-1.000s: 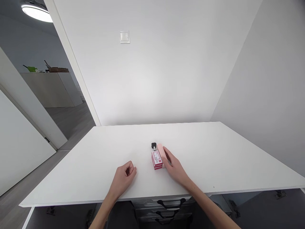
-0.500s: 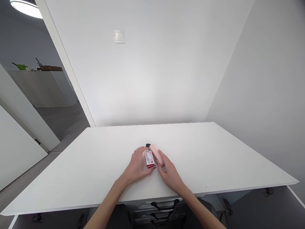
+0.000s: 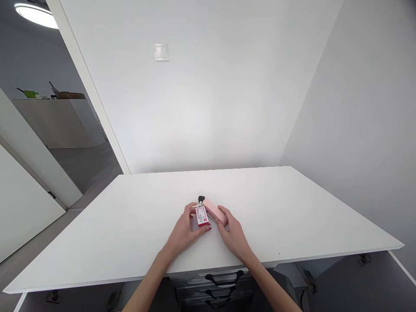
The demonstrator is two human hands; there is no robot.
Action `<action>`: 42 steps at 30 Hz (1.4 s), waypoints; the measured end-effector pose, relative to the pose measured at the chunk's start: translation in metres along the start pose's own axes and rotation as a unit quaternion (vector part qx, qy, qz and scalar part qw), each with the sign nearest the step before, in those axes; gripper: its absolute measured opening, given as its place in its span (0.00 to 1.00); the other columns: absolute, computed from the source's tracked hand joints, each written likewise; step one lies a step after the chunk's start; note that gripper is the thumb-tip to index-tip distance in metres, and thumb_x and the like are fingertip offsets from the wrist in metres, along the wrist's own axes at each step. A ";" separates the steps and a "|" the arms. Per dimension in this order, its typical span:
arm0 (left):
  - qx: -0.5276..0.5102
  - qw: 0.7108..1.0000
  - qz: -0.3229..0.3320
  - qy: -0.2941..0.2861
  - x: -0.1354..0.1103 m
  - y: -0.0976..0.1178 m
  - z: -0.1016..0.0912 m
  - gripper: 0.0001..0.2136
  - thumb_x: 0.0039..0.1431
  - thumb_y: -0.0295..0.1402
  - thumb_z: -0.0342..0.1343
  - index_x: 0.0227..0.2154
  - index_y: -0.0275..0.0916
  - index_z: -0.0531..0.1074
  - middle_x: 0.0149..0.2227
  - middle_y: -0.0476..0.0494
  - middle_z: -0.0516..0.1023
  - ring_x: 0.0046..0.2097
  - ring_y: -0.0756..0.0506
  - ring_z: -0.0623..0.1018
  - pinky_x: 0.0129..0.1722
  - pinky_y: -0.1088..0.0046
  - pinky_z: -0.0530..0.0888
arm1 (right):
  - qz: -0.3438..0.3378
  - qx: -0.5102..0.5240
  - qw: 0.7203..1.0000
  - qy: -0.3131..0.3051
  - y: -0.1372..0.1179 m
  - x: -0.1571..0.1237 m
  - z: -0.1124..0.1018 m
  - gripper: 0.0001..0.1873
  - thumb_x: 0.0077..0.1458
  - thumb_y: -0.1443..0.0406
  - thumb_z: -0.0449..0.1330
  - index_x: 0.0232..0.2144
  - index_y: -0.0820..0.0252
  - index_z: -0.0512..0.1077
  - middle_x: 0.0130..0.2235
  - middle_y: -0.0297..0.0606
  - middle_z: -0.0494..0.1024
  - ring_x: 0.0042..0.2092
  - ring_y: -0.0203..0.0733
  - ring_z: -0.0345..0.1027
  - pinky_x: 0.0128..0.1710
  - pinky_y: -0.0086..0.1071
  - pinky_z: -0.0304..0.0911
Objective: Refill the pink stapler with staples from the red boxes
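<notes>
A small red-and-white box (image 3: 202,216) is pinched between the fingers of my left hand (image 3: 186,229), lifted slightly off the white table (image 3: 292,208). Right beside it lies a pink stapler (image 3: 213,210) with a small black part (image 3: 201,199) at its far end. My right hand (image 3: 232,233) rests against the stapler's near right side, fingers curled round it. Both hands meet near the middle of the table, close to its front edge.
The table stands in a corner, with a white wall behind and another on the right. A light switch (image 3: 161,52) is on the back wall. Drawer handles (image 3: 224,279) show below the table's front edge. A doorway opens on the left.
My left hand came over from the left, closed on the red-and-white box and raised it a little. My right hand stayed at the stapler.
</notes>
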State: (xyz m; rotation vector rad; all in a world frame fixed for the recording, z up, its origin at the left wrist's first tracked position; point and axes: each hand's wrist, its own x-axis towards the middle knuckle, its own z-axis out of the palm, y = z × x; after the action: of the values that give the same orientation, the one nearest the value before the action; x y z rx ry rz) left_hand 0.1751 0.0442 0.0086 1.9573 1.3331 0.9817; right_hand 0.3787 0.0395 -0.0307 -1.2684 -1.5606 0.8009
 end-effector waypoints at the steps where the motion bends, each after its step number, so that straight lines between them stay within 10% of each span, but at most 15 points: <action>1: -0.002 1.000 0.001 0.006 0.000 -0.001 0.000 0.33 0.56 0.47 0.65 0.61 0.49 0.58 0.57 0.42 0.74 0.55 0.39 0.77 0.54 0.59 0.74 | 0.001 0.000 1.000 0.003 0.000 0.000 0.000 0.26 0.63 0.62 0.52 0.62 0.58 0.65 0.63 0.43 0.72 0.63 0.50 0.67 0.61 0.45 0.65; 21: 0.228 0.936 -0.081 0.257 -0.024 -0.040 -0.052 0.36 0.57 0.41 0.60 0.65 0.41 0.53 0.67 0.31 0.61 0.69 0.29 0.60 0.65 0.42 0.60 | 0.020 0.013 1.000 0.020 -0.007 -0.002 -0.003 0.23 0.60 0.61 0.54 0.57 0.55 0.70 0.57 0.41 0.77 0.56 0.50 0.72 0.53 0.42 0.69; 27: 0.279 0.952 0.092 0.089 0.005 -0.021 -0.021 0.16 0.67 0.41 0.52 0.56 0.48 0.68 0.68 0.42 0.62 0.73 0.34 0.52 0.68 0.45 0.56 | 0.016 0.018 0.999 0.026 -0.007 0.000 -0.003 0.22 0.63 0.57 0.54 0.56 0.56 0.69 0.57 0.42 0.76 0.57 0.50 0.71 0.55 0.42 0.68; 33: 0.273 0.948 0.143 -0.078 0.046 -0.014 0.002 0.19 0.70 0.46 0.47 0.59 0.52 0.69 0.69 0.47 0.63 0.72 0.35 0.55 0.70 0.43 0.50 | 0.036 -0.003 0.991 0.131 0.001 0.001 -0.005 0.23 0.66 0.55 0.50 0.57 0.58 0.69 0.59 0.47 0.75 0.58 0.54 0.69 0.57 0.48 0.66; 42: 0.405 0.914 -0.001 0.021 0.048 -0.047 -0.049 0.14 0.65 0.37 0.49 0.47 0.42 0.75 0.62 0.33 0.71 0.66 0.29 0.64 0.66 0.36 0.50 | 0.021 -0.029 0.993 0.108 -0.002 -0.002 -0.004 0.21 0.62 0.59 0.53 0.55 0.57 0.70 0.56 0.46 0.76 0.56 0.55 0.70 0.55 0.47 0.67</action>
State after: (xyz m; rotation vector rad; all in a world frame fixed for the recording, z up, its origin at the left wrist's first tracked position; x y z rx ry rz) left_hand 0.1214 0.1074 0.0117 2.5111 1.9775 0.4815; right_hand 0.3820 0.0366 -0.0279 -1.3859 -1.3942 0.6257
